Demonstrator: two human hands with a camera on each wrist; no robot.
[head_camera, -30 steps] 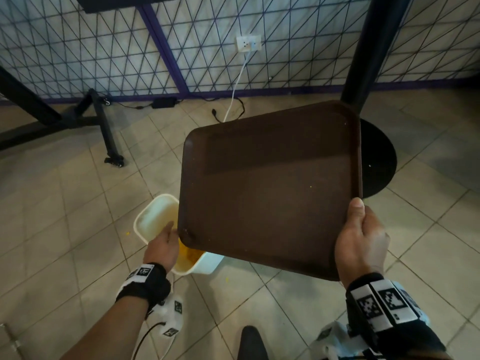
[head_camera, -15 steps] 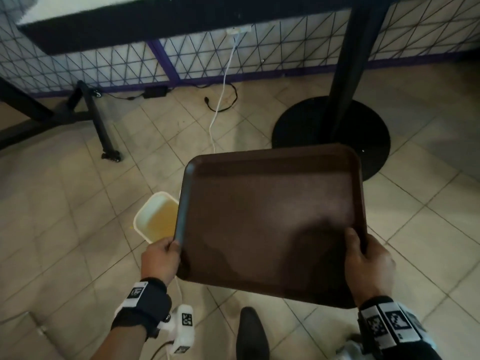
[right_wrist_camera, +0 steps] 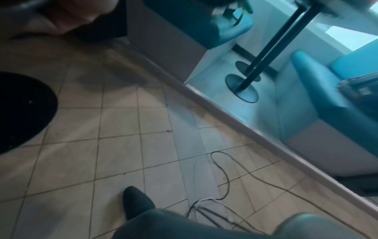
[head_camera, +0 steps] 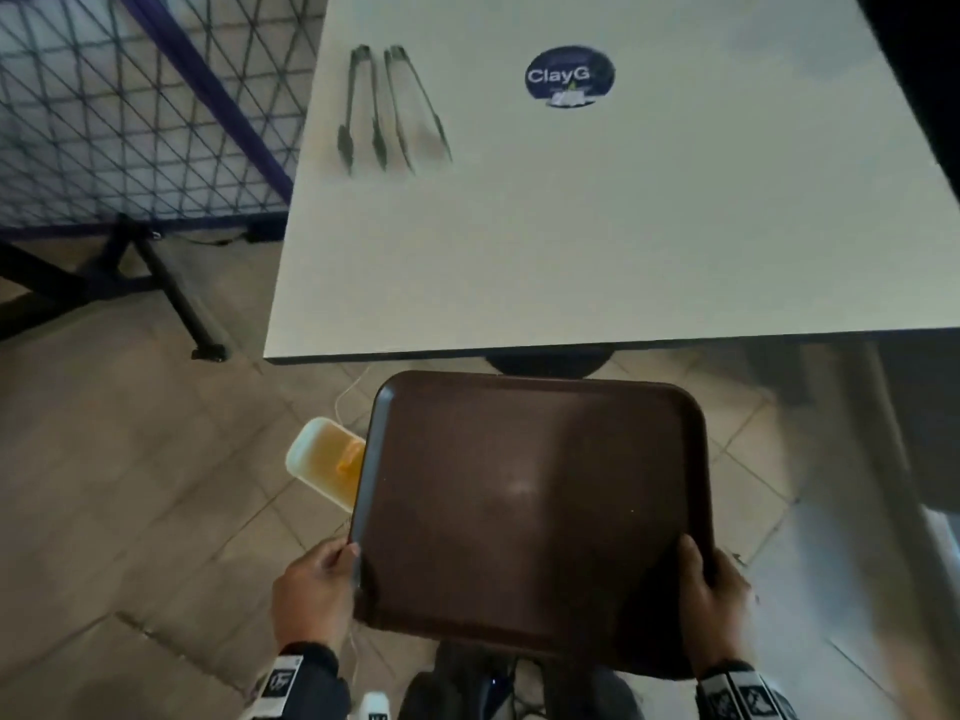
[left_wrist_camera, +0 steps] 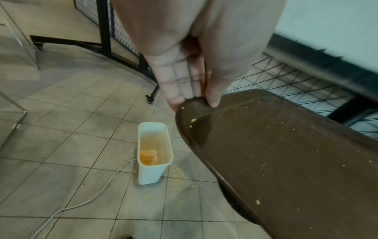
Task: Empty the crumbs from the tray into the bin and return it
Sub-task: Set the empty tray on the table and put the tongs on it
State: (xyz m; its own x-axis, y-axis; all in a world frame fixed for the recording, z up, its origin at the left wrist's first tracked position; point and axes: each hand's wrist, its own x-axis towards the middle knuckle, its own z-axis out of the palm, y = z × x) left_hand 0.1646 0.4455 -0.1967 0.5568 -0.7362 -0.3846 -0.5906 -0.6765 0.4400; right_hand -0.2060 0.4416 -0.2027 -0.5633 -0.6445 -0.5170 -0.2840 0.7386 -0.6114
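Observation:
I hold a dark brown tray (head_camera: 530,511) roughly level in front of me, just short of the white table (head_camera: 597,241). My left hand (head_camera: 317,579) pinches its near left corner, thumb on top (left_wrist_camera: 212,98). At the near right corner my right hand (head_camera: 714,589) grips the rim, thumb on the tray's top. A few small yellow crumbs (left_wrist_camera: 257,201) still speckle the tray (left_wrist_camera: 286,161). The white bin (head_camera: 324,459) stands on the floor left of the tray, with orange crumbs at its bottom (left_wrist_camera: 148,157).
Two metal tongs (head_camera: 389,106) lie on the table's far left, a round blue sticker (head_camera: 569,75) further right. Spilled crumbs (left_wrist_camera: 178,179) and a white cable (left_wrist_camera: 92,198) lie on the tiles by the bin. My shoe (right_wrist_camera: 137,202) and more cables (right_wrist_camera: 220,186) are below.
The tray has come up from its tilt over the bin to nearly level and closer to me. My view has lifted from the floor to the tabletop.

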